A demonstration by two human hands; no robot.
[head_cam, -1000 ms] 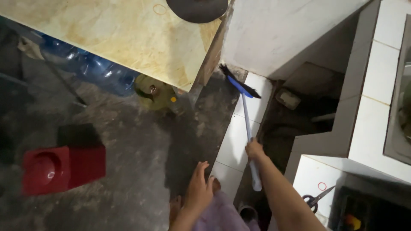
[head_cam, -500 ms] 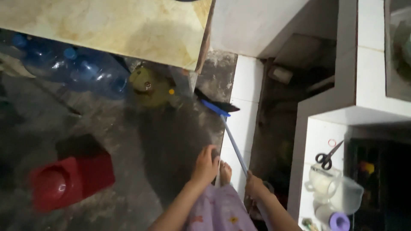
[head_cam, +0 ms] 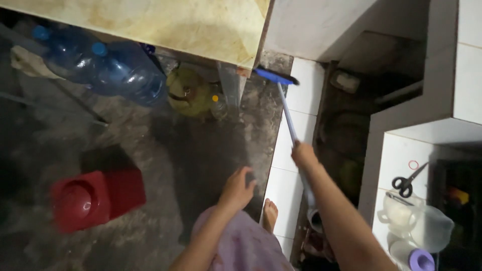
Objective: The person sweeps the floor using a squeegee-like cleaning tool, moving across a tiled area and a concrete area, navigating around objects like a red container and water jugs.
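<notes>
Right hand point(head_cam: 304, 154) grip is clamped around the pale handle of a blue-headed broom point(head_cam: 287, 108), whose head sits on the dark floor point(head_cam: 201, 150) at the corner of the yellowish marble table point(head_cam: 175, 25), next to the white tiled strip point(head_cam: 296, 125). Left hand point(head_cam: 237, 189) hangs free over the floor, fingers loosely curled and apart, holding nothing. Under the table: 2 blue water jugs point(head_cam: 108, 68) and a green gas cylinder point(head_cam: 188, 91); a red plastic stool point(head_cam: 93, 196) lies well left of the hands, black scissors point(head_cam: 407, 181) and a clear pitcher point(head_cam: 429, 228) on the white tiled ledge at right.
</notes>
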